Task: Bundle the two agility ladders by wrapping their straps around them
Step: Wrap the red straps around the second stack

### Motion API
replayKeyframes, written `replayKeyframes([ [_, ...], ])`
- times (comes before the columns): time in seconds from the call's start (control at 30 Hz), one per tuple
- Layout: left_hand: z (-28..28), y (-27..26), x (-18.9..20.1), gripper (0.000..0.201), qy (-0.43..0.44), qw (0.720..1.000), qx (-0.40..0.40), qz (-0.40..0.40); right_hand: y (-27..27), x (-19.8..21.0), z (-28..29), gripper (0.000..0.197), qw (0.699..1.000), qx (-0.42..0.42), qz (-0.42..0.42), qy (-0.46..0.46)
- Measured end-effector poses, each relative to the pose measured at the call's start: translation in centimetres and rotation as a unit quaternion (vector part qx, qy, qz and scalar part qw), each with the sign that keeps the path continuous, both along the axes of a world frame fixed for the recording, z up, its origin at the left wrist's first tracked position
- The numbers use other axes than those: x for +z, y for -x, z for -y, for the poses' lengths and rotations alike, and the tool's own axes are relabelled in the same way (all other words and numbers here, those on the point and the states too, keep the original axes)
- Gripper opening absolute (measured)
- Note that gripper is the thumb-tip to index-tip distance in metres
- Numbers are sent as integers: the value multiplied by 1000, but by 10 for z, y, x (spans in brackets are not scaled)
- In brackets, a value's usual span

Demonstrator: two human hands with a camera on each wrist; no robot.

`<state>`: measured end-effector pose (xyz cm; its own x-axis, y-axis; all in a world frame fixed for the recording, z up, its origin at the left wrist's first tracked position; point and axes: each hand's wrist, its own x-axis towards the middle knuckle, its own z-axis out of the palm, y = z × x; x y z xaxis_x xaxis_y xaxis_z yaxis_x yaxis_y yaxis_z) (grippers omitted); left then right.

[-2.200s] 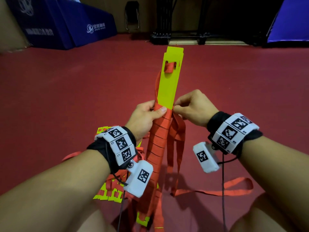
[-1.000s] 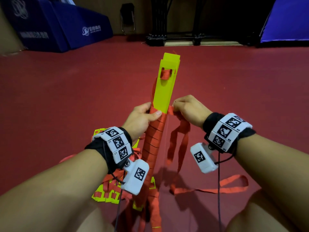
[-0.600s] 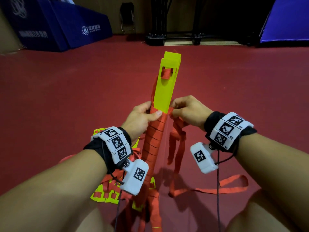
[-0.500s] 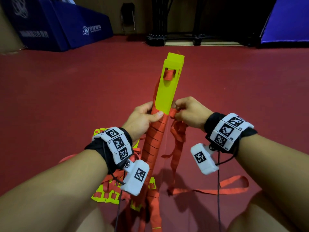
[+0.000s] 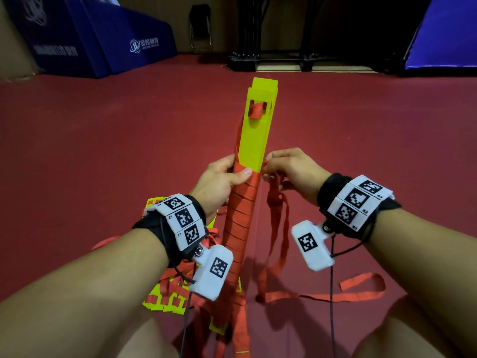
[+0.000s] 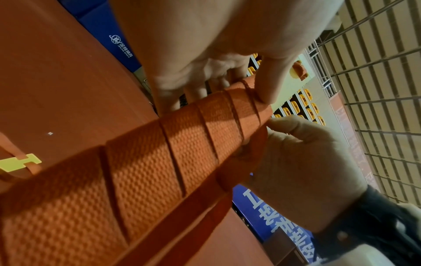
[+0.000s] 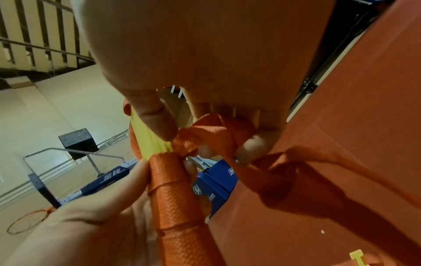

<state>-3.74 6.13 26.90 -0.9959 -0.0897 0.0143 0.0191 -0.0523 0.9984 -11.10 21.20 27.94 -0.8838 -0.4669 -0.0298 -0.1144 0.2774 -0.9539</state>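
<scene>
A stack of yellow ladder rungs (image 5: 256, 130) points away from me, its near part wound tightly in orange strap (image 5: 240, 215). My left hand (image 5: 223, 180) grips the bundle at the top of the winding, thumb pressed on the last turn (image 6: 262, 93). My right hand (image 5: 291, 169) pinches the loose orange strap (image 7: 205, 136) right beside the rungs' edge; the rest of that strap (image 5: 277, 228) hangs down to the floor. A second ladder (image 5: 165, 301), yellow rungs with orange straps, lies in a heap under my left wrist.
Red sports floor (image 5: 103, 151) all around. Blue padded mats (image 5: 103, 40) stand at the far left and another blue mat (image 5: 444, 34) at the far right. A black metal rack (image 5: 271, 55) is against the back wall. My knees are at the bottom edge.
The bundle has tilted slightly and my right hand has drawn the loose strap close against the rungs' right edge. My left hand keeps its grip at the top of the winding.
</scene>
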Motion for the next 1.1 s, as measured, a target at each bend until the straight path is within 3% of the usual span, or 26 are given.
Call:
replayKeyframes([
  [0.23,3,1,-2,17,16,1000,-4,-5,4,-5,-2,24,999,-18,-17,-23],
  [0.47,6,5,-5,15,18,1000,-9,-22,6,-5,-4,36,983,-18,-99,-156],
  [0.63,10,9,-9,13,34,999,3,-29,7,2,-5,23,981,-40,-162,-98],
  [0.77,8,11,-12,10,56,997,17,-53,-2,2,-2,35,967,-27,-227,-114],
  [1.0,5,11,-15,17,183,972,91,-113,-15,6,9,68,943,-94,-267,-176],
  [1.03,3,11,-14,11,208,966,99,-118,-18,6,11,71,941,-106,-261,-189],
  [1.1,1,10,-13,18,250,957,93,-116,-20,6,15,69,938,-121,-252,-204],
])
